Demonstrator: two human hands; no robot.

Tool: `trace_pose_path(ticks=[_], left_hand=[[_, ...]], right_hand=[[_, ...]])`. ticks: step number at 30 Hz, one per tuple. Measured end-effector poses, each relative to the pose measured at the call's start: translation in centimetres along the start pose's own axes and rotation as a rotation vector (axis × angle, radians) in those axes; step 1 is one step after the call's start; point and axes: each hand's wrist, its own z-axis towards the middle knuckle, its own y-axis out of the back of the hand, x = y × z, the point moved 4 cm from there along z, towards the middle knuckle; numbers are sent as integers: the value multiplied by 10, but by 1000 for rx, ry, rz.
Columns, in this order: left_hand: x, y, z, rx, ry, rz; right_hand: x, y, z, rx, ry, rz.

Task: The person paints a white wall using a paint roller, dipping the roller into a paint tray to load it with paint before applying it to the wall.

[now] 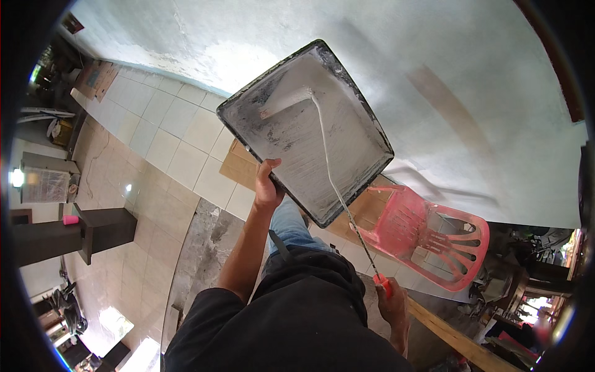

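Tray (297, 144) and roller (286, 104), one in each hand, before a pale wall (396, 37).
The tray, coated in whitish paint, is tilted across the upper middle of the frame; the left hand (268, 188) grips its lower-left edge, thumb over the rim, other fingers mostly hidden. The right hand (393, 305), lower right of centre, is curled around the roller's red handle (383, 286); its long rod slants up over the tray, the roller head lying within the tray's outline. A red chair (401, 224) stands right of centre, cardboard (238, 166) left of the tray.
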Motion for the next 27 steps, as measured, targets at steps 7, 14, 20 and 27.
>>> trace_pose_path(ticks=[7,14,20,27], left_hand=[[-1,4,1,26,-30,12],[0,8,6,53,-14,35],[-4,2,4,72,-27,45],[-7,-5,1,71,0,65]], right_hand=[[8,0,6,17,11,26],[11,-1,7,37,-6,28],[9,-3,9,62,21,41],[-2,-5,6,79,-5,41]])
